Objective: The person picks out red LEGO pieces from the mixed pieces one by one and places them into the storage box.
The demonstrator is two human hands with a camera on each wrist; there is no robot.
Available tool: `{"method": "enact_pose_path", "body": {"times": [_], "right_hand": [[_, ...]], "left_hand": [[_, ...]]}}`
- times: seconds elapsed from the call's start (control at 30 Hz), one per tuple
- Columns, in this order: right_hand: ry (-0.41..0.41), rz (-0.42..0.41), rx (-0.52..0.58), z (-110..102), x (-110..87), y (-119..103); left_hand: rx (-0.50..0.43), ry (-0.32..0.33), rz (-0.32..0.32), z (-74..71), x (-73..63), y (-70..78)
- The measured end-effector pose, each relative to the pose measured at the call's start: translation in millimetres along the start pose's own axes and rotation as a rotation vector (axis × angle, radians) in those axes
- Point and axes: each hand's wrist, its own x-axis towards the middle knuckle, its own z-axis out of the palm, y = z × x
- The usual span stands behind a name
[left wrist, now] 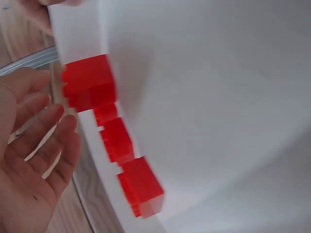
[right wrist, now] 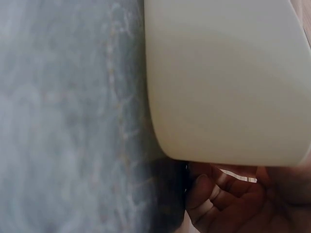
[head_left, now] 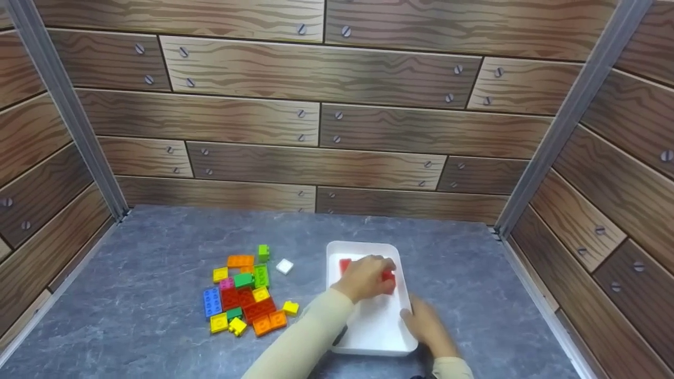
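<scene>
Several red toy bricks (left wrist: 90, 82) lie in a row along one end of a white tray (head_left: 374, 334). Over that end hovers my left hand (head_left: 368, 276), its fingers loosely bent beside the bricks. In the left wrist view a gap separates the left hand (left wrist: 41, 141) from the nearest brick, and the palm holds nothing. My right hand (head_left: 426, 323) grips the tray's right side near the front corner, thumb at the rim. The right wrist view shows that hand's fingers (right wrist: 228, 199) curled beside the tray's wall (right wrist: 228, 92), partly hidden by it.
Left of the tray lies a pile of loose bricks in blue, orange, yellow, green, pink and red (head_left: 245, 295). A white brick (head_left: 285, 266) and a yellow brick (head_left: 290, 308) sit apart on its right. Wood-patterned walls (head_left: 316, 126) enclose the grey tabletop (head_left: 453, 252).
</scene>
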Motion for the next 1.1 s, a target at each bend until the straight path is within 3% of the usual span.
{"method": "enact_pose_path", "body": {"times": [0.3,0.47,0.6,0.9,1.1], "right_hand": [[-0.018,0.027,0.029,3.2,4.1,-1.0],[-0.042,0.051,0.015,3.6,6.5,-1.7],[-0.078,0.063,-0.012,3.8,9.1,-2.0],[-0.106,0.056,-0.099,-0.7,13.4,2.0],[-0.126,0.081,-0.100,-0.5,15.3,2.1]], "left_hand": [[-0.005,0.203,0.056,-39.1,-12.5,12.2],[-0.006,0.279,0.123,-55.9,-29.2,11.3],[-0.018,0.336,0.120,-66.1,-45.9,3.5],[-0.046,0.330,0.083,-84.1,-75.0,-6.8],[-0.062,0.328,0.058,-94.2,-94.3,-13.0]]}}
